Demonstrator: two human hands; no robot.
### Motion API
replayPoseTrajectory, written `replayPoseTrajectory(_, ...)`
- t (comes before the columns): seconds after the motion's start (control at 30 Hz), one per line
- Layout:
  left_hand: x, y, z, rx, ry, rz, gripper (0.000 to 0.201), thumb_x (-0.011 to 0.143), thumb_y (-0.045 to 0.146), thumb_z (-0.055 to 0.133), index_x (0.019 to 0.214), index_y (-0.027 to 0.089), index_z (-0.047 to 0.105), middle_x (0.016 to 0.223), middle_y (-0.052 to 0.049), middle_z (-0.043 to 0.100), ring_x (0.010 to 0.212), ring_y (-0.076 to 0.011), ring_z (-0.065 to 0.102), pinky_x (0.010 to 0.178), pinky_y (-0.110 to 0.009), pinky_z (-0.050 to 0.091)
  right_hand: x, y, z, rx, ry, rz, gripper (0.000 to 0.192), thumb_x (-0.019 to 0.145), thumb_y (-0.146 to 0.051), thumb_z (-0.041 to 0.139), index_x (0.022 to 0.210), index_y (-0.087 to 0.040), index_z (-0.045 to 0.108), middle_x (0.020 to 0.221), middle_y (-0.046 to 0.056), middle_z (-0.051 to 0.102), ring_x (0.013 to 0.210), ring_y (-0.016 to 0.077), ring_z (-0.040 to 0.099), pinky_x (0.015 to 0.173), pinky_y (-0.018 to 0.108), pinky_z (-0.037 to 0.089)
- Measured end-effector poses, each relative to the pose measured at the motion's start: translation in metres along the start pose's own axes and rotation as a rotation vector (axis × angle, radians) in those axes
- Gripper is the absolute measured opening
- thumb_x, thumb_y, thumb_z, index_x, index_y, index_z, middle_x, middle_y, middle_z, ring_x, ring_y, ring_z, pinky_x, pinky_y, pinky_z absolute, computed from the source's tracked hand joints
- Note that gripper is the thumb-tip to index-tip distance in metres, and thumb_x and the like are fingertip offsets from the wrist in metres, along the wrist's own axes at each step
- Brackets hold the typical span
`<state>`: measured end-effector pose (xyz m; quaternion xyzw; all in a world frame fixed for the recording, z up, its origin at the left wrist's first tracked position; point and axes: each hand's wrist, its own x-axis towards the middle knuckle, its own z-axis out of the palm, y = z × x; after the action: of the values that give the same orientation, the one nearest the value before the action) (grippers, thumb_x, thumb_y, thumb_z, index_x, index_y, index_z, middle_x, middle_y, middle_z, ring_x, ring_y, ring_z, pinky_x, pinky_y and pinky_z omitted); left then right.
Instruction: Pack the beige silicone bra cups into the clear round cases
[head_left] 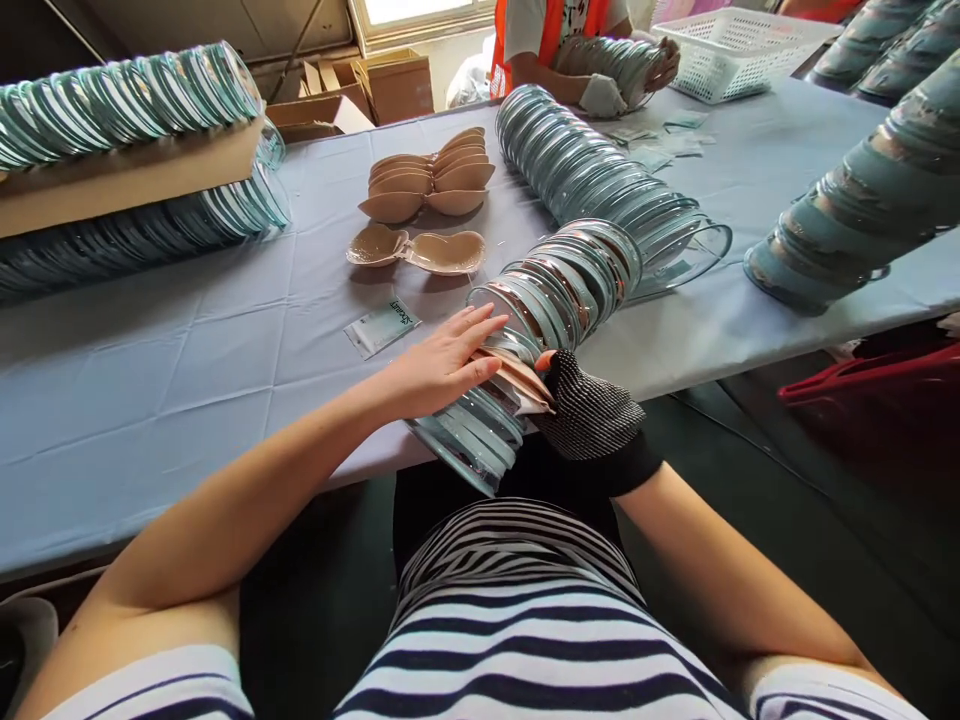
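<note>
My left hand (pixel 450 365), bare, lies with stretched fingers across a row of nested clear plastic shells (pixel 472 430) at the table's front edge. My right hand (pixel 592 405) wears a black, white-dotted fingerless glove. Its thumb presses the edge of a beige bra cup (pixel 517 375) between the shells; its other fingers are hidden below. More nested shells (pixel 570 280) continue beyond both hands. Left of them, a beige stick-on bra (pixel 448 252) with a shiny film lies cups up, in front of a pile of bra cups (pixel 431 175). A small printed packet (pixel 382 327) lies near my left hand.
Long rows of clear shells (pixel 600 165) cross the table, with more stacks at right (pixel 862 190) and left (pixel 127 105), where a cardboard strip (pixel 135 175) lies between rows. Opposite, a person in an orange vest (pixel 551 45) holds shells beside a white basket (pixel 742 55).
</note>
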<state>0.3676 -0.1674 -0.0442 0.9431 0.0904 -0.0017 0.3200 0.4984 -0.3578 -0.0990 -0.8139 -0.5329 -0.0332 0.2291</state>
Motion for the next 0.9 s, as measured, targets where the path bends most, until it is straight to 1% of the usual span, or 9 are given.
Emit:
replayPoseTrajectory(0.07, -0.002, 0.002, 0.000, 0.024, -0.004, -0.036, 0.070, 0.099, 0.060, 0.034, 0.157, 0.023, 0.028, 0.168, -0.005, 0.014, 0.155, -0.0250, 0.008, 0.126, -0.050, 0.012, -0.010, 0.005, -0.008, -0.009, -0.052, 0.016, 0.043, 0.086, -0.052, 0.058, 0.114, -0.020, 0.061, 0.090, 0.007, 0.075, 0.066, 0.0212, 0.068, 0.055, 0.027, 0.040)
replayPoseTrajectory(0.17, -0.002, 0.004, 0.000, 0.053, -0.035, -0.007, 0.071, 0.098, 0.061, 0.035, 0.157, 0.023, 0.028, 0.168, -0.006, 0.014, 0.155, -0.0257, 0.009, 0.126, -0.047, 0.013, -0.021, 0.010, -0.013, -0.025, -0.079, 0.049, 0.031, 0.093, -0.047, 0.050, 0.105, -0.022, 0.065, 0.084, 0.005, 0.075, 0.066, 0.0204, 0.068, 0.055, 0.026, 0.038)
replayPoseTrajectory(0.27, -0.002, 0.005, -0.001, 0.095, -0.055, 0.041, 0.071, 0.097, 0.061, 0.039, 0.157, 0.023, 0.030, 0.167, -0.007, 0.016, 0.155, -0.0273, 0.012, 0.126, -0.049, 0.015, -0.019, 0.007, -0.003, -0.027, -0.056, 0.028, 0.036, 0.098, -0.043, 0.043, 0.113, -0.020, 0.066, 0.091, 0.009, 0.076, 0.072, 0.0218, 0.070, 0.058, 0.027, 0.041)
replayPoseTrajectory(0.37, -0.002, 0.006, -0.001, 0.096, -0.069, 0.069, 0.075, 0.095, 0.063, 0.044, 0.157, 0.025, 0.030, 0.167, -0.007, 0.016, 0.155, -0.0285, 0.012, 0.125, -0.051, 0.016, -0.014, 0.005, 0.015, 0.039, -0.019, 0.022, 0.037, 0.098, -0.038, 0.044, 0.124, -0.019, 0.062, 0.096, 0.010, 0.076, 0.077, 0.0221, 0.071, 0.063, 0.027, 0.045)
replayPoseTrajectory(0.47, -0.003, 0.003, -0.001, 0.081, -0.054, 0.067, 0.074, 0.093, 0.062, 0.050, 0.156, 0.028, 0.030, 0.167, -0.007, 0.015, 0.154, -0.0284, 0.013, 0.124, -0.050, 0.018, -0.015, 0.011, 0.021, 0.229, 0.014, 0.086, 0.028, 0.095, -0.036, 0.050, 0.113, -0.019, 0.065, 0.094, 0.008, 0.076, 0.077, 0.0204, 0.071, 0.065, 0.027, 0.048)
replayPoseTrajectory(0.57, -0.003, 0.000, 0.000, 0.064, -0.020, 0.047, 0.071, 0.094, 0.059, 0.050, 0.156, 0.029, 0.031, 0.167, -0.007, 0.017, 0.154, -0.0287, 0.015, 0.124, -0.050, 0.021, -0.023, 0.021, 0.014, 0.471, 0.028, 0.109, 0.020, 0.089, -0.037, 0.060, 0.094, -0.019, 0.066, 0.086, 0.004, 0.075, 0.073, 0.0169, 0.069, 0.067, 0.025, 0.050)
replayPoseTrajectory(0.7, -0.004, -0.001, 0.000, 0.064, -0.013, 0.035, 0.071, 0.094, 0.058, 0.051, 0.156, 0.029, 0.031, 0.167, -0.006, 0.017, 0.154, -0.0306, 0.015, 0.124, -0.050, 0.021, -0.032, 0.023, 0.011, 0.641, 0.050, 0.070, 0.023, 0.093, -0.036, 0.055, 0.081, -0.021, 0.068, 0.078, 0.001, 0.075, 0.071, 0.0144, 0.069, 0.070, 0.024, 0.052)
replayPoseTrajectory(0.77, -0.005, 0.002, 0.001, 0.073, -0.026, 0.038, 0.070, 0.094, 0.058, 0.052, 0.155, 0.030, 0.033, 0.167, -0.007, 0.016, 0.154, -0.0319, 0.014, 0.124, -0.052, 0.021, -0.033, 0.018, 0.017, 0.534, 0.151, 0.108, 0.024, 0.092, -0.036, 0.056, 0.079, -0.020, 0.069, 0.078, 0.002, 0.075, 0.071, 0.0151, 0.069, 0.069, 0.024, 0.051)
replayPoseTrajectory(0.9, -0.008, 0.009, 0.002, 0.089, -0.044, 0.008, 0.059, 0.095, 0.055, 0.052, 0.149, 0.034, 0.043, 0.168, -0.005, 0.010, 0.155, -0.0354, 0.004, 0.121, -0.060, 0.019, -0.031, 0.008, 0.029, 0.085, 0.277, 0.161, 0.034, 0.095, -0.040, 0.050, 0.079, -0.018, 0.072, 0.074, 0.007, 0.074, 0.065, 0.0184, 0.068, 0.059, 0.026, 0.044)
